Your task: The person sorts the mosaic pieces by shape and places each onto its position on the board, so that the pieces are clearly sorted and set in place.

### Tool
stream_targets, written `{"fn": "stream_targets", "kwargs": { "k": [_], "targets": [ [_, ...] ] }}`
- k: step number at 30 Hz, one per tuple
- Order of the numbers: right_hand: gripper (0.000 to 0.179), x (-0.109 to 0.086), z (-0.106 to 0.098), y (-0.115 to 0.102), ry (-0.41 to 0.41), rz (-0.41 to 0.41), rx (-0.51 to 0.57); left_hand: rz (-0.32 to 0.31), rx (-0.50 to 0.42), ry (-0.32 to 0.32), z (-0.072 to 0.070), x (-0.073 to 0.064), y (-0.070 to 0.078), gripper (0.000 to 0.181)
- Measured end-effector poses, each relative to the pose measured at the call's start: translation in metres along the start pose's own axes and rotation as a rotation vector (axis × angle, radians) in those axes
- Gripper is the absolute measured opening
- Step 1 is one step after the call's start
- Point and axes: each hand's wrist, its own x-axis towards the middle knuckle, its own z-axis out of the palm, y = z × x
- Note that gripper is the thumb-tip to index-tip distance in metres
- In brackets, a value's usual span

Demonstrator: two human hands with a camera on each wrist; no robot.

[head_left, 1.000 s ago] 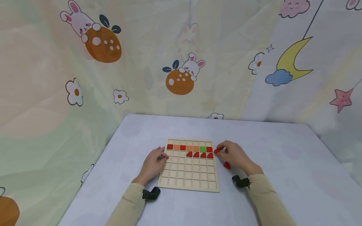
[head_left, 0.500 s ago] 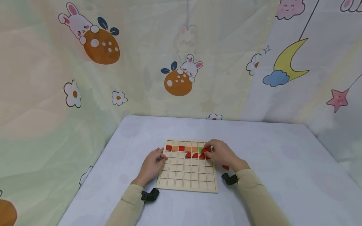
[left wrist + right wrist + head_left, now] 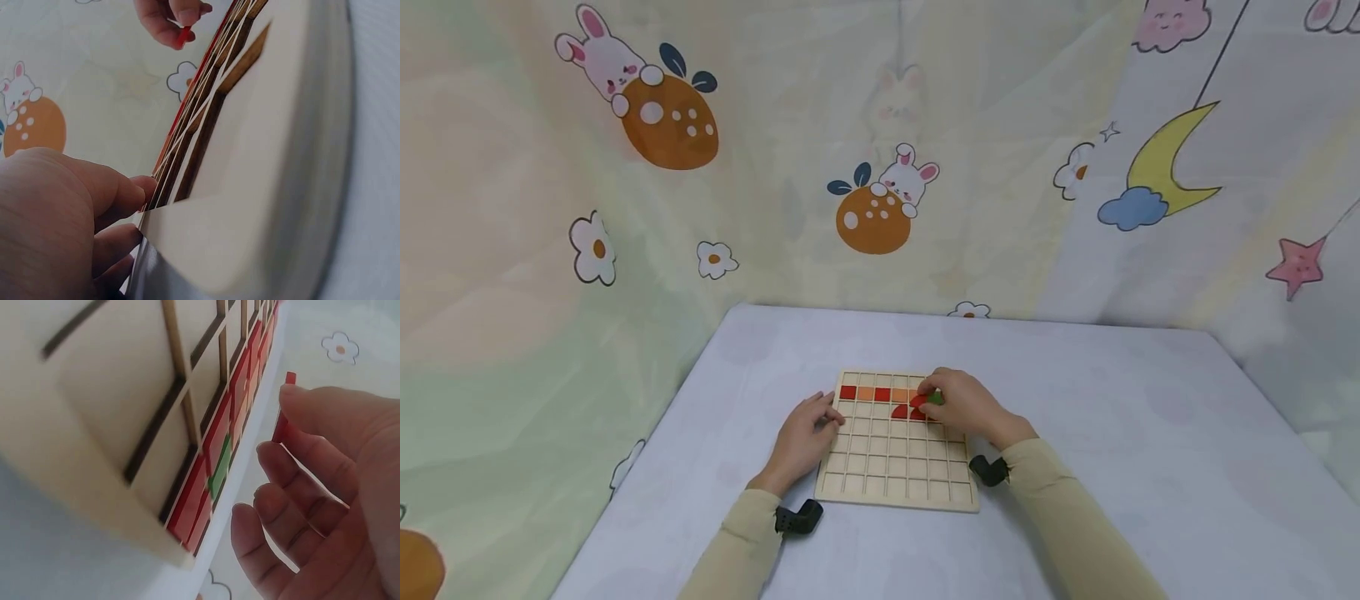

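Observation:
A wooden grid board [image 3: 895, 467] lies flat on the table. At its left edge rests my left hand [image 3: 802, 433], thumb and fingertips touching the rim; the left wrist view shows these fingers [image 3: 144, 187] close up. My right hand [image 3: 966, 404] is over the board's upper right, pinching a small red piece [image 3: 289, 387] between thumb and forefinger, raised off the grid. Beneath it, red rounded-edge pieces [image 3: 899, 412] sit in the third row, partly covered by the hand. Above them runs a row with red tiles [image 3: 847, 392], orange tiles [image 3: 865, 393] and a green tile [image 3: 935, 398].
A pale cloth covers the table [image 3: 1120, 400] around the board. Behind it hangs a printed curtain [image 3: 1000, 167] with rabbits, flowers and a moon. A black wrist camera [image 3: 800, 517] sits on the left wrist, another wrist camera [image 3: 989, 471] on the right.
My right hand has moved left from beside the board to over it, carrying the red piece. A loose red piece on the table is now hidden behind the right arm. The left hand stays put.

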Motion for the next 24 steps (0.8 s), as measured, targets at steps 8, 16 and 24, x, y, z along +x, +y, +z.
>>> {"fn": "stream_targets", "kwargs": {
  "k": [8,16,24],
  "targets": [
    [0.019,0.006,0.008,-0.012,-0.024,-0.034,-0.003,0.007,0.002,0.009,0.001,-0.001,0.0,0.013],
    [0.018,0.015,0.014,-0.026,-0.05,-0.057,-0.014,-0.008,-0.009,0.01,0.002,-0.001,-0.004,0.014],
    [0.024,0.025,0.019,-0.036,-0.07,-0.054,-0.093,0.003,-0.004,0.008,0.002,-0.001,-0.002,0.013]
  ]
}}
